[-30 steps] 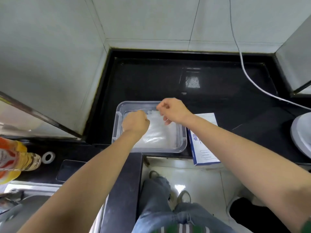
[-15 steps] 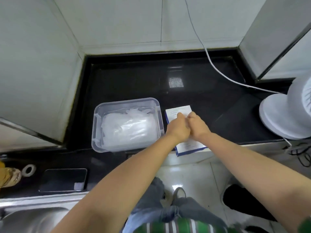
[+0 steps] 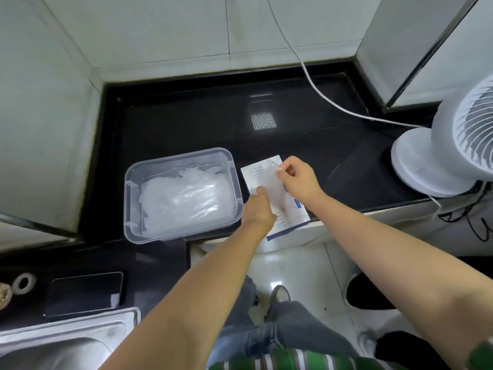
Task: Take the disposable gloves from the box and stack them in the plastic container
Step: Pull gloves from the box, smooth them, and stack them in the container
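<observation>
Pull step: R hand (image 3: 298, 180) & L hand (image 3: 260, 208) both pinch a clear glove (image 3: 274, 184) over the box (image 3: 290, 222); next, carry it left, lay flat in container (image 3: 178, 156)

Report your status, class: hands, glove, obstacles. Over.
Both busy: left hand and right hand pinch one clear glove over the box. Beside it, plastic container already holding gloves. Nothing between them.

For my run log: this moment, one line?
step: glove over box | right hand: pinches glove | left hand: at glove, grip hidden | container: holds gloves
</observation>
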Action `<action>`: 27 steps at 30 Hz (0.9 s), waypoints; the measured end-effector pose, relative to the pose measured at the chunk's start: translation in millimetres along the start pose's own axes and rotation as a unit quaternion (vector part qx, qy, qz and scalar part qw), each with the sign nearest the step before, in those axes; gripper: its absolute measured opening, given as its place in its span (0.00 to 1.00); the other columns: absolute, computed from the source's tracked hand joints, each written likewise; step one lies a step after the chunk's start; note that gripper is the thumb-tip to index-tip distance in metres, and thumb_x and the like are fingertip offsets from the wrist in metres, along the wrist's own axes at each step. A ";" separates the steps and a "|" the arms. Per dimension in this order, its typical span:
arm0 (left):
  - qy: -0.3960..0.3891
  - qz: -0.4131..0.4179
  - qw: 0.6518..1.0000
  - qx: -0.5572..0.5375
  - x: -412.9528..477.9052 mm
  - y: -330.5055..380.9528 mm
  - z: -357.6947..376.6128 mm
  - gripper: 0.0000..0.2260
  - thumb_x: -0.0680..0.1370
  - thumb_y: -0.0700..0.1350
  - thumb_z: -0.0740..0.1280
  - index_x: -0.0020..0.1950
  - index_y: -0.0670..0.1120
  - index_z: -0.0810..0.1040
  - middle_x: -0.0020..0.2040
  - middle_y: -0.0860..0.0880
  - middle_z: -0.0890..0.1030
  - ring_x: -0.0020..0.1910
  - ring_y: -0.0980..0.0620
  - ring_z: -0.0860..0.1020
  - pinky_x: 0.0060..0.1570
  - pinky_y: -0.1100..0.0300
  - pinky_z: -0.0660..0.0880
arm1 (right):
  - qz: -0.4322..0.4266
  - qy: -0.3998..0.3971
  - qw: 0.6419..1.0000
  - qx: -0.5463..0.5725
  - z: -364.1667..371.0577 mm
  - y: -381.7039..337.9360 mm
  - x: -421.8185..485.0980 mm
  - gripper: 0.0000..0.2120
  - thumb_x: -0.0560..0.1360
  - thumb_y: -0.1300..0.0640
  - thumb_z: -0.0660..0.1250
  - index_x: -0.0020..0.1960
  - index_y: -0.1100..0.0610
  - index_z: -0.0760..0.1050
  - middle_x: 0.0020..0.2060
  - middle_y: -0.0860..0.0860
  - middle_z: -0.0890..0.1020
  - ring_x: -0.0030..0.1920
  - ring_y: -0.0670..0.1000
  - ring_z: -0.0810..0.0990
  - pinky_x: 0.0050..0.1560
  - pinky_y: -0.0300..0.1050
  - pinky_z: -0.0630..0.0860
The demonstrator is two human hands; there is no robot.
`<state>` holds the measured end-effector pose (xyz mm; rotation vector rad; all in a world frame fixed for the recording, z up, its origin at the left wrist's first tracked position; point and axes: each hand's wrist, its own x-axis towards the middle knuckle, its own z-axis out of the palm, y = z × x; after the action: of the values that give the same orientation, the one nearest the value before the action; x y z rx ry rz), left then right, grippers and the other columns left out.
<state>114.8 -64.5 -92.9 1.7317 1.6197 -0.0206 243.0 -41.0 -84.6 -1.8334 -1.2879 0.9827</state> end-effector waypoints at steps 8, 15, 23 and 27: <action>-0.009 -0.004 1.000 0.018 3.4 -0.5 5.5 0.32 0.75 0.44 0.73 0.74 0.42 0.59 0.66 0.41 0.72 0.62 0.39 0.75 0.59 0.50 0.73 | -0.028 0.030 0.998 -0.042 -1.4 -26.2 11.1 0.14 0.77 0.56 0.66 0.38 0.63 0.70 0.32 0.52 0.71 0.33 0.48 0.68 0.34 0.43 0.67; -0.002 -0.010 0.998 -0.063 2.3 14.2 -12.8 0.16 0.79 0.45 0.63 0.65 0.38 0.73 0.60 0.39 0.78 0.57 0.39 0.78 0.56 0.51 0.75 | -0.022 0.036 0.991 0.125 -8.4 -61.0 22.2 0.13 0.76 0.54 0.68 0.53 0.64 0.77 0.47 0.61 0.81 0.44 0.49 0.79 0.49 0.53 0.80; 0.027 0.012 0.843 -0.537 -11.8 25.3 -98.4 0.17 0.79 0.58 0.62 0.50 0.45 0.80 0.47 0.47 0.84 0.49 0.49 0.83 0.53 0.54 0.79 | 0.005 -0.022 0.963 0.268 -4.3 -58.0 13.8 0.13 0.76 0.57 0.69 0.59 0.60 0.78 0.52 0.59 0.84 0.54 0.59 0.84 0.57 0.56 0.80; 0.096 -0.047 0.838 -0.534 -0.2 1.5 -117.2 0.10 0.77 0.46 0.71 0.53 0.42 0.80 0.43 0.47 0.82 0.39 0.53 0.80 0.39 0.64 0.75 | -0.020 -0.070 0.966 0.250 14.1 -72.3 6.8 0.15 0.75 0.64 0.70 0.61 0.63 0.73 0.48 0.51 0.82 0.47 0.45 0.82 0.47 0.39 0.78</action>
<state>61.5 -3.7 -7.9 0.7778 1.3888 0.8724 200.5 -12.9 -31.0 -1.3647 -1.0292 1.2957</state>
